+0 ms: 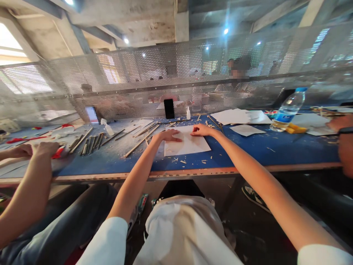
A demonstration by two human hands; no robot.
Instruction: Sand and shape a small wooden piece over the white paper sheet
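Nearest to us, our white sleeves [106, 241] and a pale cloth [182, 224] over our lap lie below the front edge of the blue table [242, 156], where pale shavings [182, 162] are scattered. Just beyond, a white sheet [190, 147] lies flat in front of us, under both our hands. Our left hand [169, 135] rests over its left part, fingers loosely extended and grasping nothing; our right hand [203, 130] is at its far right part, fingers bent in toward the thumb, and we cannot tell whether they pinch anything. To our left we see long wooden sticks [142, 141], a group of short rods [92, 144] and a co-worker's hands [48, 149]; to our right, another person's hand [340, 123] is near a yellow block [295, 129], which sits just beside a clear bottle [285, 112] with a blue cap. A small white sheet [246, 130] lies in front of a spread of white paper [230, 116]. Farther back, beyond our sheet, a small white bottle [188, 113] stands upright near a black phone [169, 109] propped up before a perforated metal screen [132, 73], and behind that we make out concrete beams and lamps
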